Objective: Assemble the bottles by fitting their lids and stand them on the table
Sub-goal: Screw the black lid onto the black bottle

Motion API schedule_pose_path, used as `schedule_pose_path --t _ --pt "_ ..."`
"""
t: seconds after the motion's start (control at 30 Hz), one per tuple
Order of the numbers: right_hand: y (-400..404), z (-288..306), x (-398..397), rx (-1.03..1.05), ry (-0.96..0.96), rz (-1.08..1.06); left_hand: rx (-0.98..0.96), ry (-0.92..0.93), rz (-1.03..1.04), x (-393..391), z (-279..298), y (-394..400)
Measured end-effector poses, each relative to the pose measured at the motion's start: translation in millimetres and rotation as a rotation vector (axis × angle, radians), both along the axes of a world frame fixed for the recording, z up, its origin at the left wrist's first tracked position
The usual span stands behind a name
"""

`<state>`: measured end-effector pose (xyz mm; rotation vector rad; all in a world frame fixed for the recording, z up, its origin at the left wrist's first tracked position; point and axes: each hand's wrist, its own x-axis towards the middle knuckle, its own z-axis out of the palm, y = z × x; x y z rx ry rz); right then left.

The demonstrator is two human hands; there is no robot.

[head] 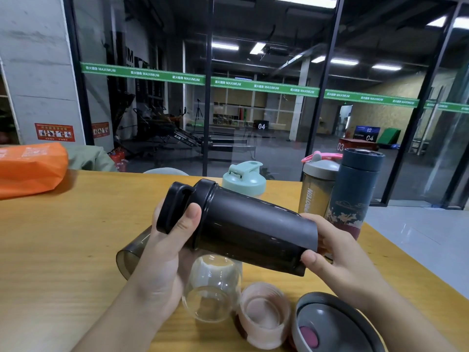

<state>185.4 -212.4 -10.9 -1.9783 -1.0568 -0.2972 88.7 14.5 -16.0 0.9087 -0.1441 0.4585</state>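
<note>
A dark smoky bottle [253,229] lies nearly sideways in the air above the table, its black lid [177,204] pointing left. My left hand [165,247] grips the lid end, thumb across the lid. My right hand [335,250] holds the bottle's base. Under them lie a second smoky bottle [129,255], a clear bottle [213,288], a pink lid [264,316] and a grey lid with a pink plug [330,326]. Three closed bottles stand behind: mint-lidded [243,179], tan with a grey lid [317,186], dark blue flask [352,189].
The wooden table [63,250] ends at the right, near the blue flask, over a pale floor. An orange bag [28,168] lies at the far left. A glass wall with a green stripe [228,85] stands behind the table.
</note>
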Motion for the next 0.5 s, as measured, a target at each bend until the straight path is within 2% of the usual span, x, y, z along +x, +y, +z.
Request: schedule_pose_path --t 0.5 --pt "3.2 7.0 -7.4 0.020 0.063 0.052 0.083 -0.005 0.008 0.7 -0.6 0.3"
